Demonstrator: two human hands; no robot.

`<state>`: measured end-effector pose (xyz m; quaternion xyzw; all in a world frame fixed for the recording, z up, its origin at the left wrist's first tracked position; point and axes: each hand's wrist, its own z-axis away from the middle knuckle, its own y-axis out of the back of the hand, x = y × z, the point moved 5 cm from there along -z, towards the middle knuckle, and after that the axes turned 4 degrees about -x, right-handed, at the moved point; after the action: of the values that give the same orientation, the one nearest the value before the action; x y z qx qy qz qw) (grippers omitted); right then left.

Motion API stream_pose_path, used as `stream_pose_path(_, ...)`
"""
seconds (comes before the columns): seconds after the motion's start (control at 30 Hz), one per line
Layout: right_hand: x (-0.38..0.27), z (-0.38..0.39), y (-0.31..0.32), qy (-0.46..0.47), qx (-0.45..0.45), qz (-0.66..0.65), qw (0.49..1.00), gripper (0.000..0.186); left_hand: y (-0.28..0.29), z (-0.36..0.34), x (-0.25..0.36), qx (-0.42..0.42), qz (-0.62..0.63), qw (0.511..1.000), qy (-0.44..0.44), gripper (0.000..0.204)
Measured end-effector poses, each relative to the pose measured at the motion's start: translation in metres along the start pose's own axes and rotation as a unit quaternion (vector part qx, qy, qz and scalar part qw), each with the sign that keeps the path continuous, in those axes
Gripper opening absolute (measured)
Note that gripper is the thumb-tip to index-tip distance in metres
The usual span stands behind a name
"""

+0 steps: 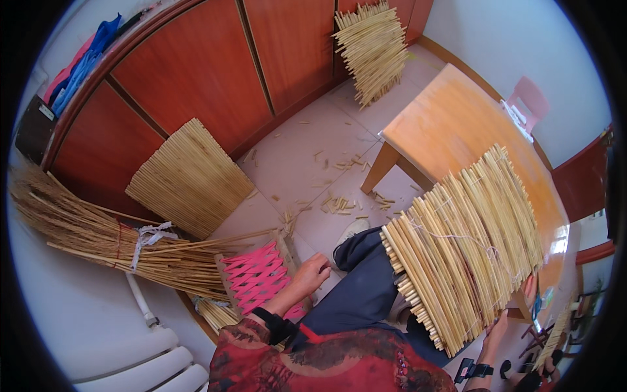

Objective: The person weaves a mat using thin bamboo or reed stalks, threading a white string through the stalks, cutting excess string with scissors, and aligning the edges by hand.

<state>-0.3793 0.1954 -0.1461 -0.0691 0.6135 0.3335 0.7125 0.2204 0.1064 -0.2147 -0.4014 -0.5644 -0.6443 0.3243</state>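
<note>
A mat of straw-coloured reed stalks (pixel 467 242), bound with thin white string, lies slanting across my lap and against the table. My right hand (pixel 498 328) grips its lower right edge, fingers partly hidden by the stalks. My left hand (pixel 315 271) is held over the floor beside my knee, fingers curled together; whether anything small is in them I cannot make out. Just left of that hand is a low stool with a woven pink strap seat (pixel 258 273).
A wooden table (pixel 450 117) stands at the right. Reed mats lean on the red cabinets (pixel 186 62), one trimmed (pixel 189 176), one ragged (pixel 373 52). Tied reeds (pixel 98 228) lie left above a white radiator (pixel 130 359). Cut stalk pieces (pixel 339 204) litter the floor.
</note>
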Motion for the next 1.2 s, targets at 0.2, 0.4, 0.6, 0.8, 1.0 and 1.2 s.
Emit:
stream_pose_path(0.2, -0.006, 0.015, -0.01, 0.042, -0.105, 0.052, 0.992, 0.044, -0.005, -0.011, -0.054, 0.005, -0.024, 0.999, 0.049, 0.01)
stream_pose_path(0.4, -0.001, 0.005, -0.009, 0.123, -0.098, 0.137, 0.978, 0.051, -0.023, -0.044, -0.088, -0.047, -0.035, 0.992, 0.111, 0.019)
stream_pose_path(0.6, -0.008, 0.021, -0.013, 0.102, -0.051, 0.145, 0.983, 0.047, -0.049, -0.091, -0.145, -0.067, -0.025, 0.98, 0.186, 0.02)
stream_pose_path(0.8, -0.009, 0.026, -0.005, 0.107, -0.046, 0.252, 0.961, 0.045, -0.047, -0.118, -0.198, 0.03, -0.032, 0.968, 0.248, 0.018)
stream_pose_path(1.0, -0.017, 0.033, -0.005, 0.113, -0.051, 0.331, 0.936, 0.043, -0.046, -0.135, -0.252, 0.1, 0.11, 0.929, 0.338, 0.019)
stream_pose_path(1.2, -0.022, 0.034, -0.008, 0.117, -0.061, 0.373, 0.918, 0.042, -0.044, -0.154, -0.253, 0.117, 0.073, 0.939, 0.316, 0.019)
